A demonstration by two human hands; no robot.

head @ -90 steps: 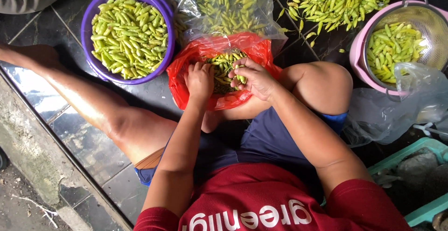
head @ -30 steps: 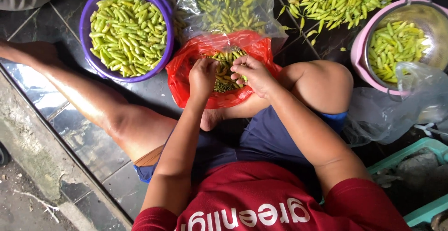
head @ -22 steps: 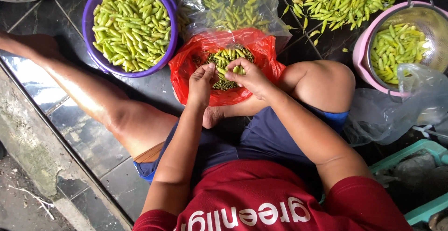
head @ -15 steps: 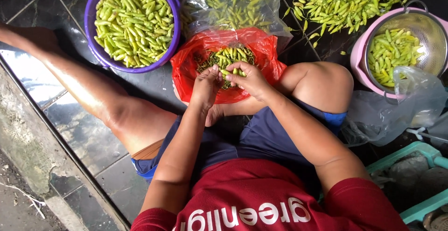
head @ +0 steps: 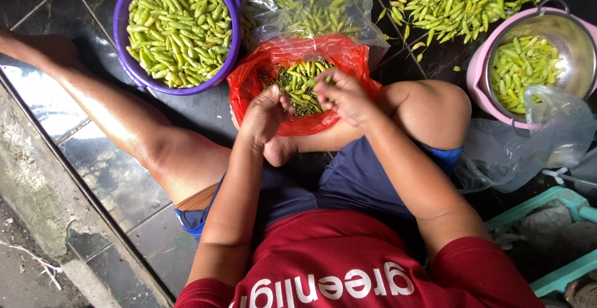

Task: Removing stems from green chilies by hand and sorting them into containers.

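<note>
Both hands (head: 305, 106) pinch chillies (head: 298, 87) above red bag (head: 249, 84)

One head cam only; scene is viewed straight down, close, over lap, hands and bowls on tiled floor (head: 124, 177).

Red plastic bag (head: 348, 65): centre, open-mouthed, sits on floor betw. person's legs; holds green chillies w/ stems. Left hand (head: 264, 115) rests at its front rim; right hand (head: 345, 96) hovers over the opening. Clear plastic bag (head: 311, 3): directly behind the red one, touching it, filled w/ green chillies. Second clear bag (head: 528, 146): right side, crumpled, translucent grey, draped partly over pink colander rim (head: 476, 74). No screens or signs visible.
</note>
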